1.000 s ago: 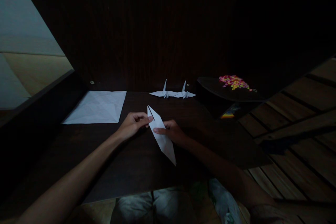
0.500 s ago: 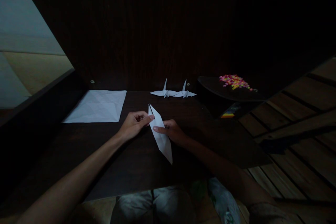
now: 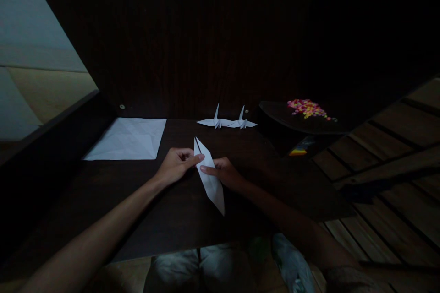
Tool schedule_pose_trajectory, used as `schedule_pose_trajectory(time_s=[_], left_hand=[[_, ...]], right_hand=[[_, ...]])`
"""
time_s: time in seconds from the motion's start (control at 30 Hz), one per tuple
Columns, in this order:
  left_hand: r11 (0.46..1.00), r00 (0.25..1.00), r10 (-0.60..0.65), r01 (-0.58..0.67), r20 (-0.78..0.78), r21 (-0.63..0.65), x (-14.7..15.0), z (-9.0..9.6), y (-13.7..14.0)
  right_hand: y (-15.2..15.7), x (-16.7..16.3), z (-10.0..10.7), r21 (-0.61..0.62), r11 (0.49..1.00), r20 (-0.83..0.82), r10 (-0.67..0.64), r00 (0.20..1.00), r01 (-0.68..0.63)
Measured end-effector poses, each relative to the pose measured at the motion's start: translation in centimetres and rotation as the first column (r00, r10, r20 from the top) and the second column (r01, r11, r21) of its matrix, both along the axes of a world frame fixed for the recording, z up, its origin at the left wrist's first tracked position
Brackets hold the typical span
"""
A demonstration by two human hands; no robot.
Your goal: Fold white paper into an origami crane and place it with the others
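Two pinches on one folded white paper, held tilted over the tabletop, nearer than the paper cranes: one by the fingers of the left hand at the upper left edge, one by those of the right hand across the middle. Probably light, crisp, easily creased or torn; best taken by the layered middle, off the thin points.
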State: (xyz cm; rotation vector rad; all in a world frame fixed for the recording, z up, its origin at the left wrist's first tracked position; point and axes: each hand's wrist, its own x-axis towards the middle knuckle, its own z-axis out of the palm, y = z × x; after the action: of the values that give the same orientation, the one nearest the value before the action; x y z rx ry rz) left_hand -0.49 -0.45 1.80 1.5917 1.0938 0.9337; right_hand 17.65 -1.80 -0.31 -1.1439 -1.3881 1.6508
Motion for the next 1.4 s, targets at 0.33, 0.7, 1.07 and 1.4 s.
schedule_pose_trajectory(time_s=[0.33,0.7,1.07,1.4], left_hand=[[1.000,0.999,0.018,-0.018,0.047,-0.009,0.2,0.4,-0.3],[1.000,0.997,0.026,-0.026,0.073,-0.008,0.6,-0.4,-0.3],[0.992,0.992,-0.095,0.101,0.086,-0.071,0.6,-0.1,-0.6],[0.985,0.982,-0.119,0.136,0.150,-0.107,0.9,-0.6,-0.8]], right_hand=[[0.2,-0.3,0.4,0.239,0.963,0.016,-0.131,0.991,0.123],[0.0,-0.1,0.2,0.388,0.905,0.010,-0.193,0.981,0.175],[0.1,-0.1,0.7,0.384,0.893,-0.004,-0.251,0.968,0.234],[0.0,-0.1,0.9,0.320,0.923,-0.041,-0.213,0.976,0.215]])
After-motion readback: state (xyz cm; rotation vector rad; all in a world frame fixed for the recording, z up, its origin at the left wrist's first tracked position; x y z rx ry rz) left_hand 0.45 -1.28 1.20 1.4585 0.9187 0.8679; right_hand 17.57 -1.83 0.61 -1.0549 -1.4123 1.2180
